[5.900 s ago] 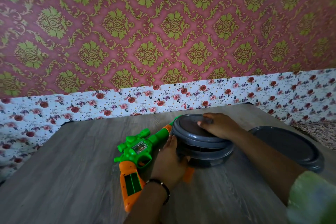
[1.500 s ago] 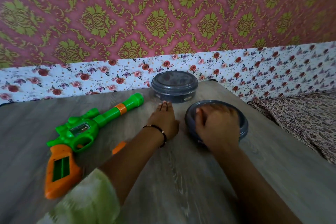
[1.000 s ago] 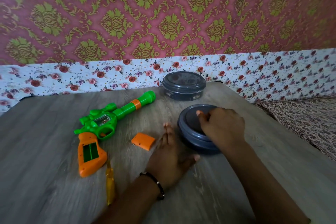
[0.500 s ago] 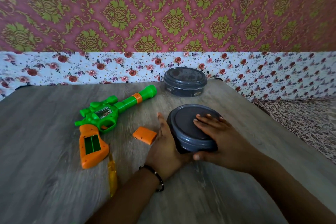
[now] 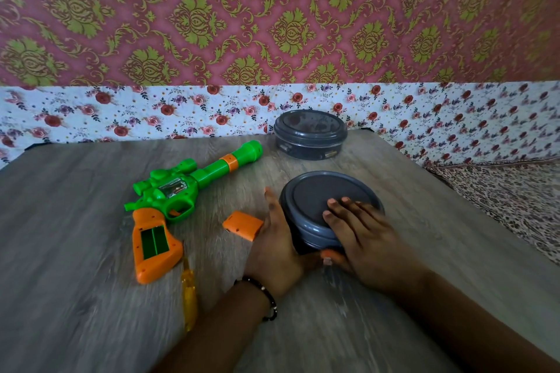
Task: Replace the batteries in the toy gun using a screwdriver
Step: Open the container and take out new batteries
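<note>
The green and orange toy gun lies on the wooden table, its empty battery compartment facing up in the orange grip. The loose orange battery cover lies to its right, and a yellow screwdriver lies below the grip. A round grey lidded container stands near the middle. My left hand presses against its left side. My right hand rests over its lid and front rim, thumb at the front edge.
A second grey round container with a clear lid stands at the table's far edge against the floral wall. A patterned cloth lies off the table's right side.
The near container has come toward me from the right. My left hand went from flat on the table to cupping its left side, and my right hand slid over the lid's front.
</note>
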A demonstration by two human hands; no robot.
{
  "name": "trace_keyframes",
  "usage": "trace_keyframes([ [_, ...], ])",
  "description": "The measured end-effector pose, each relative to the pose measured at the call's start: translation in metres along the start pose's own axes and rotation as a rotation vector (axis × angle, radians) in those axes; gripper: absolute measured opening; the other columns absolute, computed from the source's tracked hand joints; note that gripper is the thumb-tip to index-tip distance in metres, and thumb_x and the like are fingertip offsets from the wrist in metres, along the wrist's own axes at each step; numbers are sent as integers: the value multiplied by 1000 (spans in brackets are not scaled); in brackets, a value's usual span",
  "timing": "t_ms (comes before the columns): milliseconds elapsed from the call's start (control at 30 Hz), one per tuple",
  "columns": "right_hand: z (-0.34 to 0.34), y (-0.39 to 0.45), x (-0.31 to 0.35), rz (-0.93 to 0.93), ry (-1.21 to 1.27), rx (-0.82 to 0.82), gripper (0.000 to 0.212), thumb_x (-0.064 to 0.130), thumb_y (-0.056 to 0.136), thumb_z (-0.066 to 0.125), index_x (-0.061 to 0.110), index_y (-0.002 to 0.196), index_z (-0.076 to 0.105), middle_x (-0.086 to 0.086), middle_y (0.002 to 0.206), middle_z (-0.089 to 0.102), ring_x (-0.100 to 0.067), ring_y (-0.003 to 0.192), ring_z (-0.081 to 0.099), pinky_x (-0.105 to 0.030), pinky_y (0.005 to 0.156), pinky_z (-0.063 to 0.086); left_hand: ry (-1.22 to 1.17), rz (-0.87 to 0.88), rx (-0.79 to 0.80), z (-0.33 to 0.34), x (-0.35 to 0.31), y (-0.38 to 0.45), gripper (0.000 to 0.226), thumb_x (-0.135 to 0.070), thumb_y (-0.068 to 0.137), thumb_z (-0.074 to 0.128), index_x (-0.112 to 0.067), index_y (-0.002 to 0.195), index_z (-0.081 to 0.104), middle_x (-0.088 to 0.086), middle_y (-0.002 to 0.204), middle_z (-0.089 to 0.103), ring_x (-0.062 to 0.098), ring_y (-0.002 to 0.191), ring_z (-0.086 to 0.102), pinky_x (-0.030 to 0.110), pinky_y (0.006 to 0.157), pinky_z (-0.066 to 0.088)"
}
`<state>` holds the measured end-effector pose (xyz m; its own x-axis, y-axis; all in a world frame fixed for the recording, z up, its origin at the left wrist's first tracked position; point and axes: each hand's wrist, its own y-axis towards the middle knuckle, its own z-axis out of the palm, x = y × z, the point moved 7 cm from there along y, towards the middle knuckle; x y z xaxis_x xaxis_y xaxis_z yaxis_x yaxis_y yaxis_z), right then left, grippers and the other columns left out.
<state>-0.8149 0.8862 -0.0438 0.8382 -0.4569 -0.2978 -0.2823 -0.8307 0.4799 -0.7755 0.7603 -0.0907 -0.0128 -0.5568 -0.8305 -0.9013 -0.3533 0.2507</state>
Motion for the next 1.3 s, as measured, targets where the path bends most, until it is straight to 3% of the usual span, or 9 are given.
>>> trace_keyframes([
  [100, 1, 1, 2, -13, -15, 24, 58, 47, 99, 11, 3, 119, 45, -24, 113, 65, -39, 104, 63, -51, 85, 50, 24, 11, 5, 0, -2, -1, 145, -45, 61, 88, -38, 125, -42, -4, 162, 22, 11, 147, 27, 29, 119, 28],
  [267, -3, 6, 8, -33, -77, 65, 69, 40, 100, 9, -2, 108, 64, -28, 105, 67, -41, 93, 66, -50, 77, 54, 52, 26, -15, -1, -5, -2, 144, -44, 62, 87, -35, 126, -41, -3, 163, 21, 12, 147, 26, 30, 119, 30],
  [467, -34, 29, -4, 0, 10, -18, 48, 42, 100, 17, 6, 106, 48, -15, 87, 69, -29, 68, 66, -35, 64, 55, 27, 28, 18, -2, -7, -3, 145, -41, 65, 87, -33, 128, -43, -6, 161, 23, 13, 148, 26, 34, 117, 33],
  [667, -45, 17, -21, 141, 170, -71, 42, 42, 86, 40, 10, 106, 59, -9, 103, 65, -26, 92, 64, -38, 82, 51, 110, 8, 44, -4, -13, -5, 141, -50, 66, 83, -20, 140, -33, 0, 162, 20, 16, 148, 23, 28, 116, 30],
  [767, -44, 11, -45, 229, 197, -115, 40, 39, 85, 42, 10, 105, 61, -9, 106, 59, -25, 93, 59, -36, 82, 45, 152, -4, 45, -5, -17, -6, 137, -52, 68, 81, -10, 152, -19, 3, 162, 19, 17, 147, 24, 24, 115, 27],
  [933, -22, 16, -94, 433, 246, -55, 26, 20, 85, 63, 6, 107, 59, -13, 107, 54, -25, 93, 54, -39, 83, 46, 155, -35, 38, -8, -18, -8, 133, -49, 68, 83, -14, 154, -12, 1, 164, 4, 16, 150, 17, 20, 115, 20],
  [1100, -4, 29, -112, 489, 242, 67, 28, 23, 87, 61, 7, 109, 59, -11, 109, 54, -26, 95, 53, -37, 83, 45, 159, -32, 34, -9, -19, -9, 133, -52, 67, 82, -17, 154, -12, -3, 165, -3, 14, 151, 7, 19, 116, 13],
  [1200, 2, 34, -108, 468, 214, 156, 32, 26, 87, 60, 11, 115, 55, -9, 113, 54, -25, 99, 52, -38, 85, 45, 248, 21, 17, -9, -22, -9, 129, -60, 69, 76, -17, 154, -12, -4, 164, -12, 13, 151, -11, 27, 122, 1],
  [1300, -5, 36, -101, 420, 93, 195, 33, 28, 89, 56, 14, 119, 54, -8, 115, 54, -25, 104, 49, -37, 88, 44, 291, 69, 1, -8, -22, -7, 123, -64, 69, 73, -19, 156, -3, -6, 164, -12, 12, 150, -16, 30, 123, -2],
])
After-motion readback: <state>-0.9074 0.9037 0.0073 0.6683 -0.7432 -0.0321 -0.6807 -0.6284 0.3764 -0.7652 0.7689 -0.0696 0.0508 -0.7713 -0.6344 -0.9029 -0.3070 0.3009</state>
